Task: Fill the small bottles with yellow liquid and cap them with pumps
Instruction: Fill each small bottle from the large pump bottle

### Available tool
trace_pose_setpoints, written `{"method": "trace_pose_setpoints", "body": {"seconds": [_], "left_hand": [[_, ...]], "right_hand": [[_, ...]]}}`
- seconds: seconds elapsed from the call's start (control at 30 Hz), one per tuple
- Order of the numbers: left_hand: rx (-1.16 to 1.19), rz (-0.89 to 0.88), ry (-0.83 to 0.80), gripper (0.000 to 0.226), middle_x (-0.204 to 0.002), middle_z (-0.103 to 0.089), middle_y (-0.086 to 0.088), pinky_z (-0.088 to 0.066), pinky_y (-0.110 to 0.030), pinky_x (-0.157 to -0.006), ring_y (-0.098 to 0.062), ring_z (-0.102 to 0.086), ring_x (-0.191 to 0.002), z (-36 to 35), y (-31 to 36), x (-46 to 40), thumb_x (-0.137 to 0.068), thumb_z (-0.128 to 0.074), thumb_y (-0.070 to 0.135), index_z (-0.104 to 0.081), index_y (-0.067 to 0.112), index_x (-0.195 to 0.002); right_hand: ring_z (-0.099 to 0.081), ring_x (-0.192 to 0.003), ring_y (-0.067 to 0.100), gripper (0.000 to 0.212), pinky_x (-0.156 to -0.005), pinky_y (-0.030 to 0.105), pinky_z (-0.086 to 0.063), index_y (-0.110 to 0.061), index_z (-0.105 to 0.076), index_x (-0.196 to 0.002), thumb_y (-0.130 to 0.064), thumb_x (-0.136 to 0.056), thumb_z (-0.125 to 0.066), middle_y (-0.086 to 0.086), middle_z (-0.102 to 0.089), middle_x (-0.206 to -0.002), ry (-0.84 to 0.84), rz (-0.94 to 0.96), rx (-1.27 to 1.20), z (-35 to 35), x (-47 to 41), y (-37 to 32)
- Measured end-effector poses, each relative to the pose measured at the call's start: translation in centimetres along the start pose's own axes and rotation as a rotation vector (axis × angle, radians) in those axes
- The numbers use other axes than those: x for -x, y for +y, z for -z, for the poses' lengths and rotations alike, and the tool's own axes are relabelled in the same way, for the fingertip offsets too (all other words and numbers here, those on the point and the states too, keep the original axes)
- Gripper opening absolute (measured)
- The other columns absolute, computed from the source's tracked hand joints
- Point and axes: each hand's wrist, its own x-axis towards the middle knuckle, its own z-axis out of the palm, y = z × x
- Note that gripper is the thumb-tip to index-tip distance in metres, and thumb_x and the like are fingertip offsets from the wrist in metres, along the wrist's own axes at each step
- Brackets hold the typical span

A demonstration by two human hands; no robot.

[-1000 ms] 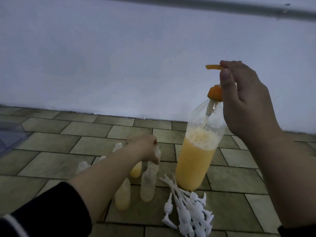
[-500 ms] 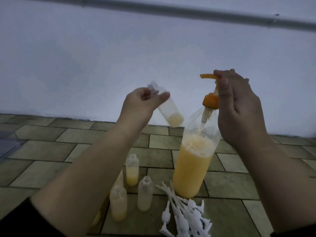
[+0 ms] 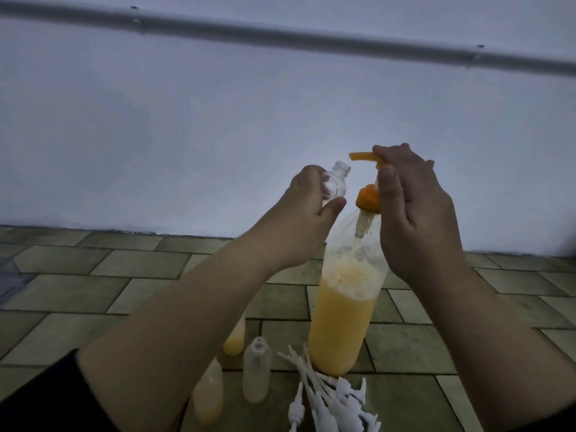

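Single head view, close, facing forward-down over floor point(image 3: 93, 294) toward wall point(image 3: 218, 120); dim.

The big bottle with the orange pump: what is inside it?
The big bottle holds yellow liquid to roughly two-thirds, foam on top, and the pump's dip tube runs down into it. The tube's lower end is lost in the liquid.
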Motion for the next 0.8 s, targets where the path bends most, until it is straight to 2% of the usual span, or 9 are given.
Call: {"method": "trace_pose_setpoints", "body": {"seconds": [0.1, 0.2, 0.27, 0.4, 0.5, 0.57, 0.67, 0.73, 0.8], "left_hand": [[0.034, -0.005, 0.069, 0.036, -0.132, -0.043, 0.004, -0.033, -0.006, -0.073, -0.006, -0.044, -0.103, 0.1, 0.4, -0.2, -0.096, -0.047, 0.031, -0.034, 0.022, -0.128], [0.065, -0.031, 0.128, 0.039, -0.13, -0.048, 0.005, -0.04, -0.012, -0.083, -0.007, -0.047, -0.107, 0.3, 0.5, 0.1, -0.092, -0.055, 0.029, -0.04, 0.023, -0.128], [-0.021, -0.078, 0.182, 0.043, -0.128, -0.05, 0.005, -0.04, -0.017, -0.087, -0.006, -0.046, -0.105, 0.6, 0.6, 0.2, -0.09, -0.058, 0.031, -0.043, 0.023, -0.129], [-0.204, -0.131, 0.251, 0.046, -0.129, -0.052, 0.004, -0.036, -0.018, -0.087, -0.009, -0.048, -0.106, 1.0, 0.8, 0.1, -0.089, -0.059, 0.033, -0.044, 0.023, -0.132], [-0.272, -0.154, 0.257, 0.047, -0.131, -0.052, 0.003, -0.037, -0.02, -0.09, -0.012, -0.049, -0.113, 0.7, 0.6, 0.1, -0.09, -0.058, 0.034, -0.044, 0.021, -0.133], [-0.306, -0.159, 0.262, 0.049, -0.133, -0.052, 0.003, -0.037, -0.02, -0.092, -0.013, -0.048, -0.116, 0.1, 0.4, 0.3, -0.09, -0.058, 0.034, -0.043, 0.02, -0.134], [-0.317, -0.138, 0.239, 0.051, -0.135, -0.05, 0.003, -0.038, -0.021, -0.093, -0.012, -0.047, -0.118, -0.1, 0.1, 0.8, -0.091, -0.056, 0.035, -0.041, 0.02, -0.136], [-0.316, -0.142, 0.233, 0.049, -0.131, -0.052, 0.003, -0.037, -0.02, -0.089, -0.011, -0.047, -0.114, 0.5, 0.2, 0.8, -0.091, -0.056, 0.035, -0.042, 0.02, -0.135], [-0.305, -0.153, 0.246, 0.049, -0.129, -0.053, 0.003, -0.036, -0.019, -0.086, -0.011, -0.047, -0.111, 1.2, 0.6, 0.6, -0.09, -0.056, 0.036, -0.043, 0.02, -0.134]], "right_hand": [[-0.038, -0.135, 0.021, 0.045, -0.118, 0.041, -0.017, -0.017, -0.051, -0.131, -0.038, -0.1, -0.026, -0.005, -0.053, -0.131, 0.0, -0.026, 0.022, 0.1, 0.1, 0.0], [-0.037, -0.134, 0.016, 0.045, -0.118, 0.036, -0.015, -0.017, -0.051, -0.131, -0.039, -0.1, -0.026, -0.015, -0.046, -0.124, 0.005, -0.011, 0.042, 0.1, 0.2, 0.1], [-0.038, -0.132, 0.012, 0.044, -0.118, 0.036, -0.015, -0.017, -0.051, -0.131, -0.038, -0.101, -0.027, -0.018, -0.043, -0.121, 0.006, 0.003, 0.051, 0.0, 0.1, 0.2], [-0.029, -0.121, -0.012, 0.042, -0.116, 0.025, -0.011, -0.015, -0.053, -0.128, -0.035, -0.1, -0.03, -0.018, -0.042, -0.12, 0.046, 0.007, 0.03, -0.5, 0.0, 0.6], [-0.035, -0.129, 0.002, 0.042, -0.113, 0.013, -0.002, -0.016, -0.052, -0.127, -0.039, -0.1, -0.03, -0.013, -0.048, -0.127, 0.079, -0.006, 0.035, -1.3, 0.4, 0.9], [-0.044, -0.129, 0.014, 0.042, -0.114, 0.014, -0.001, -0.016, -0.052, -0.125, -0.04, -0.099, -0.03, -0.004, -0.053, -0.13, 0.087, -0.031, 0.017, -1.9, 0.8, 1.1], [-0.049, -0.123, 0.017, 0.045, -0.115, 0.015, -0.003, -0.016, -0.054, -0.124, -0.043, -0.097, -0.029, 0.001, -0.056, -0.129, 0.058, -0.047, 0.003, -2.2, 1.2, 0.8], [-0.043, -0.129, 0.013, 0.048, -0.115, 0.016, -0.005, -0.018, -0.055, -0.125, -0.045, -0.097, -0.027, -0.001, -0.054, -0.132, 0.033, -0.039, 0.012, -1.6, 0.7, 0.5], [-0.034, -0.132, 0.007, 0.049, -0.117, 0.026, -0.009, -0.019, -0.056, -0.125, -0.045, -0.097, -0.025, -0.01, -0.052, -0.129, 0.045, -0.016, -0.002, -0.9, 0.0, 0.3]]}}
